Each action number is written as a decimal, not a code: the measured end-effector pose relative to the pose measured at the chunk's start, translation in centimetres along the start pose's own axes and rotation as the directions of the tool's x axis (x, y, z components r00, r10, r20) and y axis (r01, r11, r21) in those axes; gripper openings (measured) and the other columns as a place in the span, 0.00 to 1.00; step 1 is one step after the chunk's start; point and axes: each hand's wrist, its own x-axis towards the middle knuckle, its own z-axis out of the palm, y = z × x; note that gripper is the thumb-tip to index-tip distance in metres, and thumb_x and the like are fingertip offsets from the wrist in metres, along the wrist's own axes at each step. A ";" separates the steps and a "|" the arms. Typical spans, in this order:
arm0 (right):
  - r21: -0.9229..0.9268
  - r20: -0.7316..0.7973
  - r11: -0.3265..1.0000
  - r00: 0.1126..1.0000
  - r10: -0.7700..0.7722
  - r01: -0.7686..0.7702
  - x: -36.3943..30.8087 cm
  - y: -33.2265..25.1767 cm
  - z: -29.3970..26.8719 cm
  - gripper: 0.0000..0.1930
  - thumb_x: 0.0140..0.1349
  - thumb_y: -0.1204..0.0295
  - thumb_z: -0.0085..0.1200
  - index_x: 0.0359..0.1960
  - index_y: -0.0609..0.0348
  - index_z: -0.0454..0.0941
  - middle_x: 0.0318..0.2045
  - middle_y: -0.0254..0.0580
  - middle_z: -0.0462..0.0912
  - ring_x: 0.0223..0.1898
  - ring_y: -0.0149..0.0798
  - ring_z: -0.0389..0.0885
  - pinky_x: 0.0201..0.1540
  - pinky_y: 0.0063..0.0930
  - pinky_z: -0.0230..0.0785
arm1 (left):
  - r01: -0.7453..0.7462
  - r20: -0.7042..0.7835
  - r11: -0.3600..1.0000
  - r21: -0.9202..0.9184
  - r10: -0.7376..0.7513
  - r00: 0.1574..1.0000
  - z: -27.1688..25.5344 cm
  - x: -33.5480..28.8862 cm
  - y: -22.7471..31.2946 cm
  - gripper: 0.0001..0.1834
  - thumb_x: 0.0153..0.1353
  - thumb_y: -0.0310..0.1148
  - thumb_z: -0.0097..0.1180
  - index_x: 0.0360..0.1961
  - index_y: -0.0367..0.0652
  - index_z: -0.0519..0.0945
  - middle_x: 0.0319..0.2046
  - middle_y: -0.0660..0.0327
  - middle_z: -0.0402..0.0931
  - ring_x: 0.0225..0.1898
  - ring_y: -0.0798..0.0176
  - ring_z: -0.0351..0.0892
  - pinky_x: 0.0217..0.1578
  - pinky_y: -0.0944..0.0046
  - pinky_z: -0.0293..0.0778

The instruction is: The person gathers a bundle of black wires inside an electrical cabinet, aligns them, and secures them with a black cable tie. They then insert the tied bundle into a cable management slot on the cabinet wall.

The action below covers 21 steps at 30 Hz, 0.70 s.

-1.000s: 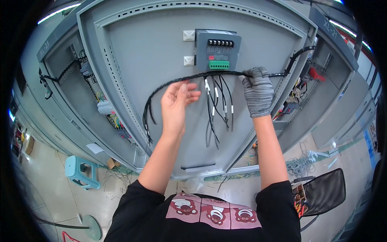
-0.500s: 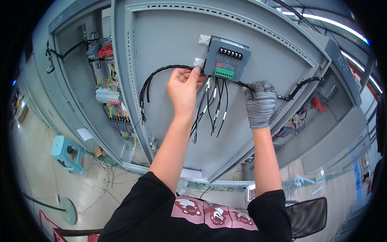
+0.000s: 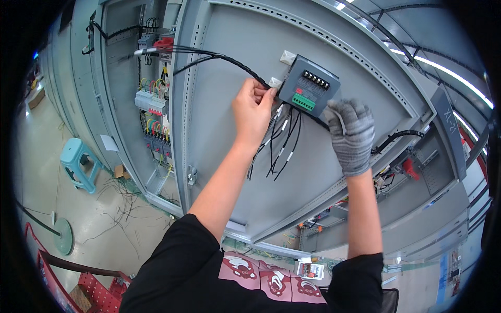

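My bare left hand (image 3: pixel 254 107) pinches a black wire bundle (image 3: pixel 237 63) just left of a dark grey box-shaped electrical module (image 3: pixel 311 86), beside a white square tie mount (image 3: pixel 275 82). The bundle's free end stretches out leftward, its white-sleeved tips blurred. The bundle runs along the module's lower edge toward my right hand (image 3: pixel 352 133), which wears a grey knit glove. That hand's fingers are curled closed at the bundle; what lies inside them is hidden. Several thin black wires (image 3: pixel 284 141) with white sleeves hang below the module's green terminal block (image 3: pixel 303 102).
The module sits on a grey metal cabinet panel (image 3: pixel 224 120) with a perforated frame. Another white mount (image 3: pixel 287 57) is above. Breakers (image 3: pixel 151 102) fill the left-hand bay. A blue stool (image 3: pixel 80 164), wire scraps (image 3: pixel 122 195) and a red cart (image 3: pixel 96 292) stand or lie at left.
The bundle's loose left end has swung from hanging down to stretching out leftward. My gloved right hand has shifted slightly right and turned, its fingers lifting above the bundle's line. The view has tilted.
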 end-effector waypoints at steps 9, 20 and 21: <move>0.168 0.280 0.968 0.951 0.133 -0.185 -0.5 -6.3 3.1 0.07 0.56 0.73 0.60 0.37 0.55 0.80 0.32 0.45 0.81 0.34 0.47 0.81 0.36 0.35 0.74 | 0.135 0.127 0.984 -0.118 -0.120 0.985 -1.1 -0.1 0.4 0.08 0.62 0.25 0.60 0.38 0.35 0.74 0.31 0.58 0.79 0.32 0.68 0.81 0.34 0.69 0.78; 0.062 0.049 0.969 0.970 0.236 -0.239 -1.0 -8.7 4.3 0.09 0.51 0.75 0.63 0.36 0.54 0.81 0.35 0.40 0.81 0.38 0.47 0.78 0.47 0.41 0.68 | 0.145 0.336 0.982 -0.125 -0.096 0.937 -5.3 -3.2 3.6 0.10 0.70 0.33 0.51 0.42 0.35 0.76 0.33 0.58 0.79 0.34 0.66 0.80 0.40 0.65 0.78; 0.088 0.053 0.964 0.968 0.245 -0.249 -0.8 -8.8 4.3 0.09 0.50 0.76 0.63 0.35 0.54 0.81 0.34 0.40 0.82 0.38 0.46 0.79 0.46 0.41 0.68 | 0.129 0.343 0.983 -0.131 -0.077 0.936 -5.4 -3.2 3.9 0.10 0.70 0.32 0.51 0.42 0.35 0.76 0.32 0.58 0.79 0.34 0.66 0.80 0.39 0.66 0.78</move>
